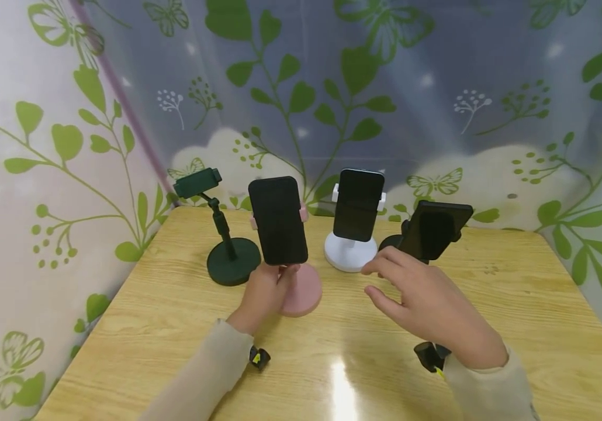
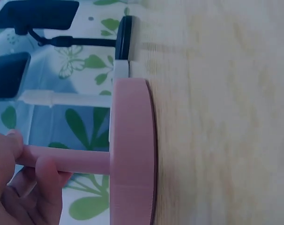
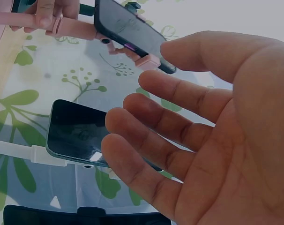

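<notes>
My left hand [image 1: 265,292] grips the post of a pink phone stand [image 1: 308,292], just below the black phone [image 1: 278,221] clamped in it. In the left wrist view the thumb and fingers wrap the pink post [image 2: 85,161], and the round base sits on the tabletop. My right hand [image 1: 424,292] hovers over the table with fingers spread and holds nothing. It is nearest to a white phone stand [image 1: 350,257] carrying a dark phone [image 1: 359,204] and to a black stand's phone [image 1: 435,231], which tilts to the right. In the right wrist view its palm [image 3: 235,140] faces the phones.
A dark green stand [image 1: 234,263] with an empty, tilted holder [image 1: 197,183] stands at the left. All the stands are on a wooden table [image 1: 148,327]. Behind them hangs a leaf-patterned cloth [image 1: 301,105]. Small black wrist devices [image 1: 260,358] are under both cuffs.
</notes>
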Demonstrator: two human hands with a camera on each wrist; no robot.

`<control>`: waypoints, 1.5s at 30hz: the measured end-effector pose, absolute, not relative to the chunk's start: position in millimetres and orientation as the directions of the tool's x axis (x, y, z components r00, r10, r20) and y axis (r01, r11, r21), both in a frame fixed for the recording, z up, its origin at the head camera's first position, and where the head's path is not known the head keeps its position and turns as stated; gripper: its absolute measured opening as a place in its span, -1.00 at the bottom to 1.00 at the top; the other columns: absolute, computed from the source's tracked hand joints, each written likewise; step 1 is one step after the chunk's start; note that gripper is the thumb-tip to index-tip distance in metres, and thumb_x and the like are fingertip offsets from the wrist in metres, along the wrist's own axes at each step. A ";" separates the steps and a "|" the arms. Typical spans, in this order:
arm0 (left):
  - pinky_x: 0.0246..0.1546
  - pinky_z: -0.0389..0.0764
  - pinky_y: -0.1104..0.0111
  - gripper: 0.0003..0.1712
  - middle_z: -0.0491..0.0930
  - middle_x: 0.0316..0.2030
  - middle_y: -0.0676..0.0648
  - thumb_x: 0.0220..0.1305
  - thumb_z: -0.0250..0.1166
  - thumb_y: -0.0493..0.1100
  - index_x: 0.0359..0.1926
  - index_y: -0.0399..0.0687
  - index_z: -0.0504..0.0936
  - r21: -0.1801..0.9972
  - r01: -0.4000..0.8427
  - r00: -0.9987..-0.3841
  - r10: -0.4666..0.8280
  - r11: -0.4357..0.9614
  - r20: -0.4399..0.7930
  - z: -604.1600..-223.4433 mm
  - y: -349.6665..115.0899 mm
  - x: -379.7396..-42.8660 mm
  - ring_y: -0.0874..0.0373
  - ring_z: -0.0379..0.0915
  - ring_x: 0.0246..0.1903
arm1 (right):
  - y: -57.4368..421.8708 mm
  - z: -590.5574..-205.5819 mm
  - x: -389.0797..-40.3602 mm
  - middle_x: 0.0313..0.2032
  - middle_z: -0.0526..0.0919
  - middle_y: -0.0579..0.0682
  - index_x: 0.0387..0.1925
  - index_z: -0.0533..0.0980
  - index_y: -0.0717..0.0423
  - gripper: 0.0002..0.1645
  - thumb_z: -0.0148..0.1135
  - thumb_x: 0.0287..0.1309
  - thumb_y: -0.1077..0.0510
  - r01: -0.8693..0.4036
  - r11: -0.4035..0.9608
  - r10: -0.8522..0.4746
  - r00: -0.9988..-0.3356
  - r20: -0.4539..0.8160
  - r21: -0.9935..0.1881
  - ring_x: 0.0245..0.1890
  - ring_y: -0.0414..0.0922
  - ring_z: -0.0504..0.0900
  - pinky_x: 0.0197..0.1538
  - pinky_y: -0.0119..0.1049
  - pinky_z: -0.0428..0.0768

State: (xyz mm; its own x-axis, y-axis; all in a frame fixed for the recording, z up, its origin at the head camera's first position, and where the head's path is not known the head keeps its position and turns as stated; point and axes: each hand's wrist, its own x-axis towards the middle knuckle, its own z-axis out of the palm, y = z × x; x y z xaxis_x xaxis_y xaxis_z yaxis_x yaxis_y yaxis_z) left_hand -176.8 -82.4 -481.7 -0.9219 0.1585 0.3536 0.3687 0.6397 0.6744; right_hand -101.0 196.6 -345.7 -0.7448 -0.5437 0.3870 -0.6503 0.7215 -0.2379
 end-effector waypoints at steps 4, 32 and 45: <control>-0.27 0.55 0.32 -0.80 0.56 -0.30 0.05 0.34 0.15 0.05 -0.14 0.08 0.50 0.679 0.397 -0.913 0.194 0.617 0.358 -479.0 -78.5 -168.3 0.25 0.49 -0.31 | 197.5 -346.8 -101.5 -0.20 0.44 -0.34 -0.15 0.53 -0.15 -0.80 0.24 0.16 0.00 -0.644 0.730 -0.542 -0.750 0.379 -0.231 -0.50 -0.40 0.37 -0.46 -0.47 0.40; -0.23 0.57 0.40 -0.63 0.61 -0.27 0.10 0.33 0.10 0.19 -0.16 0.00 0.50 0.640 0.476 -0.879 0.319 0.603 0.354 -475.8 -33.7 -148.1 0.30 0.56 -0.22 | 200.9 -347.8 -109.3 -0.18 0.47 -0.23 -0.17 0.54 -0.09 -0.79 0.27 0.13 0.04 -0.653 0.727 -0.522 -0.727 0.446 -0.213 -0.15 -0.24 0.46 -0.18 -0.26 0.52; -0.24 0.55 0.45 -0.64 0.58 -0.19 0.08 0.36 0.08 0.14 -0.04 0.01 0.47 0.616 0.581 -0.814 0.404 0.533 0.418 -476.5 -10.8 -140.1 0.29 0.57 -0.18 | 199.3 -344.6 -108.0 -0.19 0.50 -0.24 -0.14 0.53 -0.06 -0.81 0.21 0.20 0.06 -0.510 0.779 -0.325 -0.826 0.461 -0.364 -0.26 -0.30 0.50 -0.19 -0.27 0.55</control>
State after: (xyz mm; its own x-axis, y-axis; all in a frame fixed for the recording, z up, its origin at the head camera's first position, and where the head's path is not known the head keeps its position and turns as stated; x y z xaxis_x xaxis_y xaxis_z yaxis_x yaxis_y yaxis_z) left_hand -140.1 -10.8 -476.5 -0.8137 0.4044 0.4175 0.5807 0.5327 0.6157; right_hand -108.0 199.3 -344.6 -0.8256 -0.3249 0.4614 -0.5102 0.7791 -0.3643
